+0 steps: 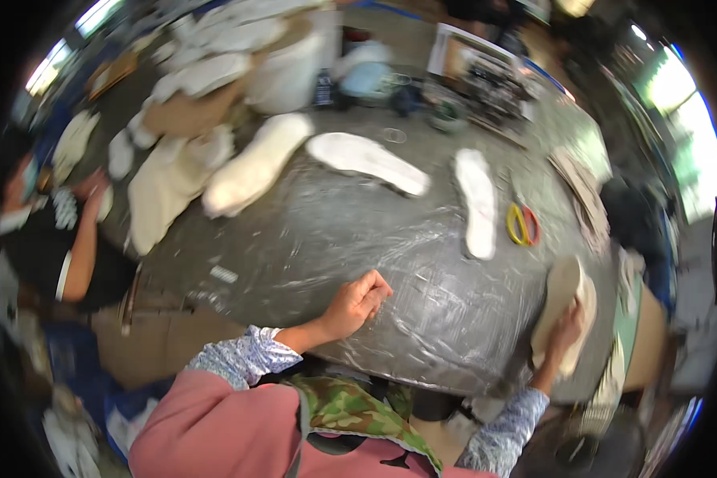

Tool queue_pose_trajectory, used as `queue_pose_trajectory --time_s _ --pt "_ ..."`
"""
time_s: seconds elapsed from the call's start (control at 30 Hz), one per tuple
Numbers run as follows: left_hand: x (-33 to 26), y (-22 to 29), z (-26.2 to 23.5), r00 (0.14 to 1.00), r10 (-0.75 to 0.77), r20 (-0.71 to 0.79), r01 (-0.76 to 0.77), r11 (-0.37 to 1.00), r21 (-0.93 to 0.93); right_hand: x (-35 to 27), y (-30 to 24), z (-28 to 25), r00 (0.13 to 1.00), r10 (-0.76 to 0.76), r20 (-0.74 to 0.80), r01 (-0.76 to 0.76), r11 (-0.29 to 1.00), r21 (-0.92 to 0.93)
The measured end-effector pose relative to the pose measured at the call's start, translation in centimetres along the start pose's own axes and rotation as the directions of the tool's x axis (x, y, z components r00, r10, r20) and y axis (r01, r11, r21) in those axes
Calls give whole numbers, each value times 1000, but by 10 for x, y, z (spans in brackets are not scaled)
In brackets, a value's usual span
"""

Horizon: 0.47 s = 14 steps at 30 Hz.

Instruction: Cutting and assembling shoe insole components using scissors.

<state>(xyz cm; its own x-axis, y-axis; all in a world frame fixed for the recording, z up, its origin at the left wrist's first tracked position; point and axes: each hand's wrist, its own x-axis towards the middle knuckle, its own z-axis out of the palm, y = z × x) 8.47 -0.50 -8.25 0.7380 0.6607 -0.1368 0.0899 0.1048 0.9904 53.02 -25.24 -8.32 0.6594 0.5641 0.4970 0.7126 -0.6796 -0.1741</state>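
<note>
Near the table's front edge, my left hand (358, 304) hovers with its fingers curled and pressed together. Whatever they may hold is hidden. At the right, my right hand (567, 328) is closed on a thick cream insole or stack of insoles (560, 288), whose layers I cannot separate. Ahead, one white insole (479, 205) lies lengthwise, beside scissors (523, 225) with yellow and red handles. A second white insole (369, 162) lies slanted farther left. Beyond it rests a thicker cream stack of insoles (257, 166).
Plastic film covers the dark table (311, 247). At the back stand a white bucket (287, 76), a blue bowl (366, 80) and a framed rack of dark parts (490, 84). Pale fabric pieces (583, 199) lie right. A co-worker (72, 231) sits at the left.
</note>
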Motion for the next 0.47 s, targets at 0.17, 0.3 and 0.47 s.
queue_pose_trajectory --time_s 0.17,0.3,0.47 --pt "-49 -32 -99 831 269 -487 -54 910 410 11 -69 12 991 -59 -122 62 998 20" --pt "-73 -38 -173 599 330 -730 59 891 450 -2 -172 18 984 -145 100 78 869 489" --pt "-76 -45 -191 533 471 -703 -13 835 550 -7 -309 58 837 -435 331 86 702 707"
